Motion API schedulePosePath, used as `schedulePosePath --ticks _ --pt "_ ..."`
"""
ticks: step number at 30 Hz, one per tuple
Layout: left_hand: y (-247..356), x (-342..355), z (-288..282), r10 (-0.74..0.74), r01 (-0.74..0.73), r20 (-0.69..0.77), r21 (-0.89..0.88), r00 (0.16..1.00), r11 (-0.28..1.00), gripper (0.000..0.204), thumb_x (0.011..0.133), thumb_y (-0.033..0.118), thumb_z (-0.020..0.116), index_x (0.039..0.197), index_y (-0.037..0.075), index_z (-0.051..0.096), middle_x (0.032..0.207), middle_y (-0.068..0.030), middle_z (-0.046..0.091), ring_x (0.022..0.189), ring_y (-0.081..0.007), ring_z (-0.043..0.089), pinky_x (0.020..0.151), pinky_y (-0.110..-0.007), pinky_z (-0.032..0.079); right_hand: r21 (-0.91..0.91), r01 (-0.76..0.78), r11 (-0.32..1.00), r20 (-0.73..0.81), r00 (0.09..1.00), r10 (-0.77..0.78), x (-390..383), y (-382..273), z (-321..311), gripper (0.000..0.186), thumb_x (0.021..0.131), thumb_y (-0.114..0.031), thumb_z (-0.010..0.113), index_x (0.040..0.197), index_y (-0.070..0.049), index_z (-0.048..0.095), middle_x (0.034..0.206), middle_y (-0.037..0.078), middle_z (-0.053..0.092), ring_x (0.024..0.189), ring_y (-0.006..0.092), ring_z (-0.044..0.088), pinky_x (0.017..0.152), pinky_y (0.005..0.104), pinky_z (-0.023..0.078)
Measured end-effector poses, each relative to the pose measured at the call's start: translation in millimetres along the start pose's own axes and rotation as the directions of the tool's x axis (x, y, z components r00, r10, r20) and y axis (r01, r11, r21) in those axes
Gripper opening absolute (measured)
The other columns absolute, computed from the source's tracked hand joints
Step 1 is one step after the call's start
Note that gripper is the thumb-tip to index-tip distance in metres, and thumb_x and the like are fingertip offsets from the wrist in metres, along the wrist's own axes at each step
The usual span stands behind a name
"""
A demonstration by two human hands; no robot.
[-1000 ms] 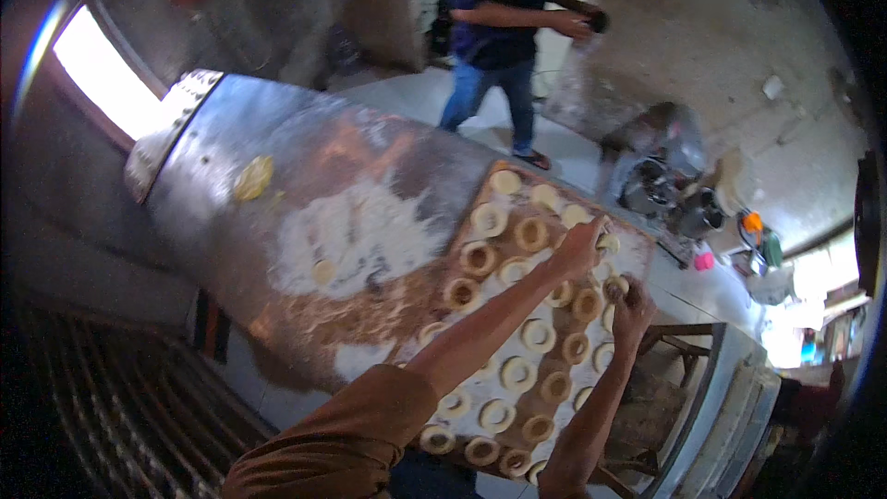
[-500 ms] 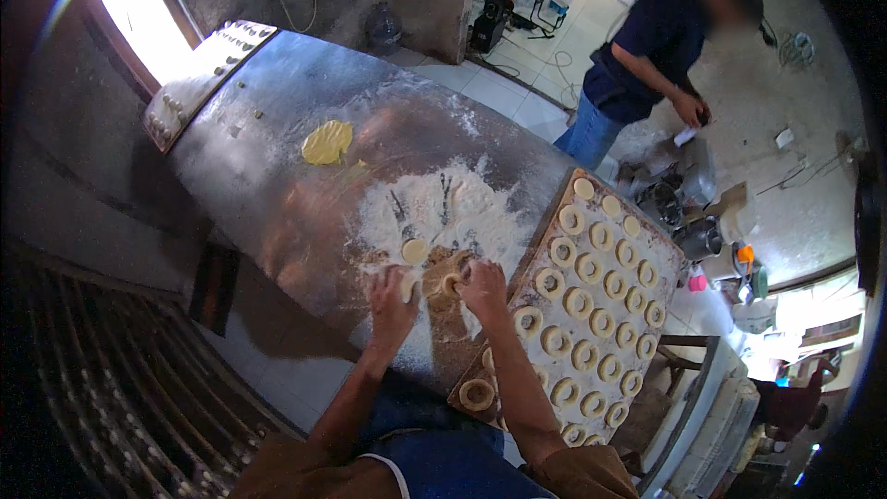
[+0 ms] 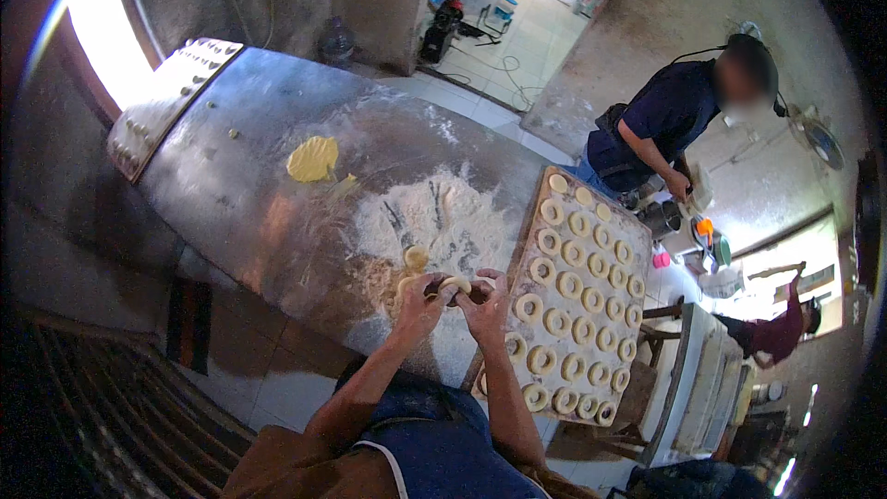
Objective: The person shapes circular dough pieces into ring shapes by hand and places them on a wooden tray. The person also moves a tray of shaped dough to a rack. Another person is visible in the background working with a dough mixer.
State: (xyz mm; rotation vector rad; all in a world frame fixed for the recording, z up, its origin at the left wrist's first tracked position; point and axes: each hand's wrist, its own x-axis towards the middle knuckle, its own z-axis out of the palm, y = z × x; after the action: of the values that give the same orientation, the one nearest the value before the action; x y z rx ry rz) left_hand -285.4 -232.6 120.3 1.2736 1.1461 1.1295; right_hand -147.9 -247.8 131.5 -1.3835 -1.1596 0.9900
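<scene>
The fingers of your left hand [image 3: 420, 309] and right hand [image 3: 484, 309] are drawn in narrow, holding a dough piece [image 3: 455, 286] between them over the near part of the counter [image 3: 268, 125]. The left fingers grip its left side and the right fingers its right side; your hands are close together. A second dough piece [image 3: 405, 286] shows just left of your left hand, partly hidden, so you cannot tell whether it touches the hand. Just beyond lies a flat dough disc [image 3: 417, 257], at the near edge of a wide patch of white flour [image 3: 457, 208]. Farther left on the counter rests a yellow lump [image 3: 314, 158], with a small smear at its right.

To your right sits a floury board [image 3: 528, 253] carrying rows of dough rings [image 3: 557, 311], with a few solid discs [image 3: 558, 183] at its far end. At the counter's far left end, a tray [image 3: 177, 95] holds small pieces. Beyond the board, at the far right, a person in a dark blue shirt [image 3: 670, 111] looks down; another in dark red [image 3: 785, 333] is farther right. A slatted rack [image 3: 139, 402] stands near left.
</scene>
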Motion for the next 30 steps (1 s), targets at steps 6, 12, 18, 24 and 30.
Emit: schedulePosePath --ticks 6,12,18,24,30 --pt "-6 1 -6 -0.145 0.318 0.301 -0.671 0.942 0.670 0.035 0.086 -0.001 0.059 0.117 0.004 0.044 0.092 -0.0070 0.062 0.085 -0.0159 0.063 0.074 -0.027 0.052 0.190 -0.289 0.938 0.297 0.928 0.226 -8 -19 -9 0.043 0.078 -0.001 0.057 0.118 0.000 0.042 0.092 0.014 0.064 0.081 0.0191 0.063 0.073 0.0325 0.054" --pt "-30 10 7 0.035 0.248 0.381 -0.665 0.924 0.704 0.034 0.084 0.004 0.056 0.115 0.007 0.041 0.096 -0.0057 0.056 0.087 -0.0155 0.057 0.074 -0.031 0.048 0.332 -0.403 0.853 0.147 0.915 0.375 4 -6 -20 0.035 0.093 -0.032 0.045 0.095 0.001 0.054 0.083 0.012 0.063 0.069 0.0221 0.061 0.065 0.0312 0.050" --pt "-30 13 39 0.059 0.088 0.283 -0.480 0.957 0.873 0.020 0.089 0.016 0.049 0.104 0.006 0.040 0.088 -0.0062 0.050 0.078 -0.0206 0.053 0.069 -0.031 0.044 0.549 -0.302 0.780 0.050 0.943 0.330 1 -11 -44 0.063 0.097 -0.051 0.033 0.063 -0.003 0.057 0.062 0.009 0.061 0.053 0.0181 0.054 0.046 0.0305 0.040" --pt "-4 12 109 -0.250 0.245 0.085 -0.646 0.964 0.723 0.027 0.095 0.030 0.042 0.085 0.005 0.043 0.078 -0.0049 0.048 0.065 -0.0142 0.046 0.053 -0.031 0.041 -0.003 -0.314 0.949 -0.237 0.923 0.304 11 -15 -62 0.063 0.098 -0.050 0.032 0.072 0.001 0.057 0.064 0.006 0.057 0.057 0.0189 0.053 0.055 0.0326 0.043" --pt "-4 22 156 0.087 -0.040 0.149 -0.293 0.985 0.955 0.033 0.097 0.036 0.039 0.097 0.007 0.056 0.079 -0.0028 0.053 0.070 -0.0125 0.052 0.057 -0.030 0.040 0.228 -0.325 0.918 -0.262 0.887 0.379 16 14 -110 0.053 0.100 -0.043 0.034 0.067 -0.006 0.052 0.056 -0.001 0.043 0.052 0.0094 0.035 0.046 0.0303 0.030"
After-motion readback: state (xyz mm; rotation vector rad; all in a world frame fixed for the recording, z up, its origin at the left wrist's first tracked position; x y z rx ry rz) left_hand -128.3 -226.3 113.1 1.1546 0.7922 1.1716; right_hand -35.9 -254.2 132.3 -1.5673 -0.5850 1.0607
